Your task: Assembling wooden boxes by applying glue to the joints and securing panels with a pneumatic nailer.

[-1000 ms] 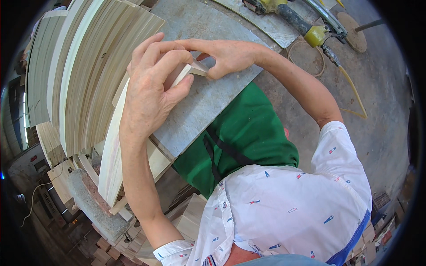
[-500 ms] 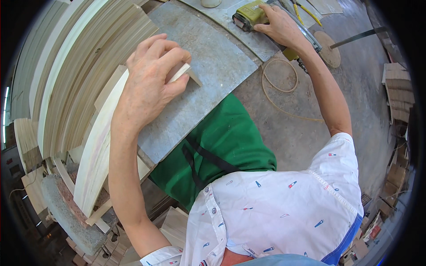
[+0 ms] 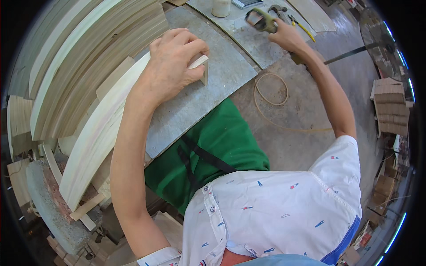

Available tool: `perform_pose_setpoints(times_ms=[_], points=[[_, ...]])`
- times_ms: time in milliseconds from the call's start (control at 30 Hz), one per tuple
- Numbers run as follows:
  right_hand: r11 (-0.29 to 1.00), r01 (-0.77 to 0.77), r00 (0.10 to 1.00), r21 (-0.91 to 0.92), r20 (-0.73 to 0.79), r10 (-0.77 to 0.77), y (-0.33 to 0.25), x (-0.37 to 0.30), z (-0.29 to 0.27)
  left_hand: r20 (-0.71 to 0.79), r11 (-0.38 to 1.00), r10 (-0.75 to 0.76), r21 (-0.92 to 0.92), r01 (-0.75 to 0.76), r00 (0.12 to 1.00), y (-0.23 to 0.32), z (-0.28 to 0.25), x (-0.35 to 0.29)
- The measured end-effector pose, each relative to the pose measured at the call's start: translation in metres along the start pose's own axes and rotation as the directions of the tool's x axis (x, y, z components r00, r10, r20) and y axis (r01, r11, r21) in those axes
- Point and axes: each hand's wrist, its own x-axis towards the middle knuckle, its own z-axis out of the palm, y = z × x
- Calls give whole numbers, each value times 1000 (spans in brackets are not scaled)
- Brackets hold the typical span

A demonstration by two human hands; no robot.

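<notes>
My left hand (image 3: 177, 57) is closed over the end of a long pale wooden board (image 3: 104, 122), the thumb on its near side. Against that end, beside my thumb, stands a short wooden piece (image 3: 204, 76). Out to the right, my right hand (image 3: 286, 37) grips an olive-green nail gun (image 3: 261, 20), raised over the far part of the bench and slightly blurred. Its lower body is partly hidden behind my hand and forearm. The board slants across the grey metal-topped bench (image 3: 173, 126) toward the lower left.
Stacked wooden boards (image 3: 84, 66) fill the left side. Beyond the bench top are a whitish jar (image 3: 220, 8), a hammer (image 3: 278, 9) and yellow-handled pliers (image 3: 305, 29). A thin hose (image 3: 286, 99) loops above the floor at right. A stand fan (image 3: 377, 33) stands farther right.
My right hand has taken hold of the nail gun and lifted it off the bench, uncovering the hammer. My left hand, still on the board, appears slightly farther right.
</notes>
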Motion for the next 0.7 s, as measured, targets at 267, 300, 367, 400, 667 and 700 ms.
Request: perform_pose_setpoints(times_ms=[267,300,367,400,667,700], points=[[871,128,940,474,221,-258,-57,-52,-130,34,999,-14,52,13,999,3,-7,-7],[882,179,916,435,255,-311,-66,-57,-147,6,999,-17,37,16,1000,5,-6,-3],[928,19,913,373,372,-168,-116,-72,-180,-16,1000,-18,25,18,1000,6,-4,1],[946,-117,876,303,480,-45,-139,-73,-188,-40,999,-17,34,19,999,4,-1,0],[852,267,843,449,319,-432,-144,-71,-187,-41,998,-45,40,47,998,7,1,1],[884,261,844,388,352,-404,-147,-71,-188,-39,998,-52,41,53,998,7,0,0]])
